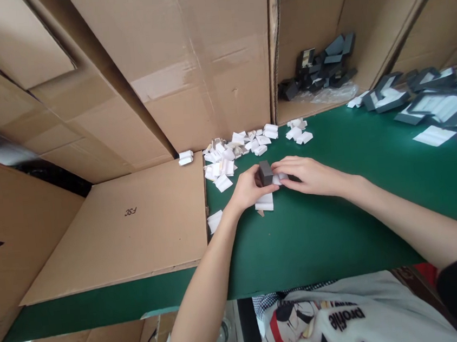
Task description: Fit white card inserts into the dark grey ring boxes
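Observation:
Over the green table, my left hand (pixel 250 187) grips a small dark grey box (pixel 265 172) between thumb and fingers. My right hand (pixel 300 175) is closed at the box's right side, its fingertips on a small white folded piece (pixel 280 178) that touches or sits close against the box. Whether the white piece is partly inside the box I cannot tell. Just below my left hand lies a white card piece (pixel 264 202) with a small brown scrap at its edge. A heap of white folded pieces (pixel 221 155) lies beyond my hands.
A flat cardboard sheet (pixel 148 223) covers the table's left part. Tall cardboard boxes (pixel 208 59) stand along the back. Dark boxes with white inserts (pixel 441 99) are piled at the right. More dark boxes (pixel 327 62) lie inside an open carton. The green table (pixel 334 241) extends toward me.

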A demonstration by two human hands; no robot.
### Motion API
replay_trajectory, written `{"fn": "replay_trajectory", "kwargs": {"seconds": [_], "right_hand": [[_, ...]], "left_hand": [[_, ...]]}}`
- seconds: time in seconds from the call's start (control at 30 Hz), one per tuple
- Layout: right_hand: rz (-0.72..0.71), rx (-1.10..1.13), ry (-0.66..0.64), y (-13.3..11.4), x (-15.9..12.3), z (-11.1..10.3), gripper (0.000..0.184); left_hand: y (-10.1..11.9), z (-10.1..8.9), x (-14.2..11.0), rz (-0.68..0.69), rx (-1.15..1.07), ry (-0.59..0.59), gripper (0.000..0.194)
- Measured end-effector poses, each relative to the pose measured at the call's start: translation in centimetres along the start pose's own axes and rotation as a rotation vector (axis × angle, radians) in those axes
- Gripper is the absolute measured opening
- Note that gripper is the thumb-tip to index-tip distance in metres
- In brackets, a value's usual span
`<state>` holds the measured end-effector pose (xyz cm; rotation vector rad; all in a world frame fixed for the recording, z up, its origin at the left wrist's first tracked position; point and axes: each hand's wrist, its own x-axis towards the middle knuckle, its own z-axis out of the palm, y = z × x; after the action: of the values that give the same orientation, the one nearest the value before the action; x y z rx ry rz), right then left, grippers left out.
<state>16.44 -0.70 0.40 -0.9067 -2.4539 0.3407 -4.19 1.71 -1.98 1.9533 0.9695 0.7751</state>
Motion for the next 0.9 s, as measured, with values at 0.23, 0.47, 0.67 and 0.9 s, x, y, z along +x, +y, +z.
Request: {"fn": "replay_trajectory", "kwargs": {"seconds": [0.23,0.47,0.67,0.9], "right_hand": [[0.105,0.053,0.139,0.2,0.0,0.5,0.027],[0.215,-0.020,0.175,0.3,0.3,1.3,0.023],[0.194,-0.028,0.169,0.2,0.3,1.3,0.022],[0.226,-0.042,0.182,-0.1,0.4,1.1,0.019]], "left_hand": [[0.2,-0.1,0.0,0.017,0.012,0.003,0.051],[0.3,0.1,0.1,0.079,0.106,0.042,0.045],[0.6,0.2,0.1,0.106,0.167,0.053,0.042],[0.5,0.4,0.1,0.120,0.168,0.062,0.041]]}}
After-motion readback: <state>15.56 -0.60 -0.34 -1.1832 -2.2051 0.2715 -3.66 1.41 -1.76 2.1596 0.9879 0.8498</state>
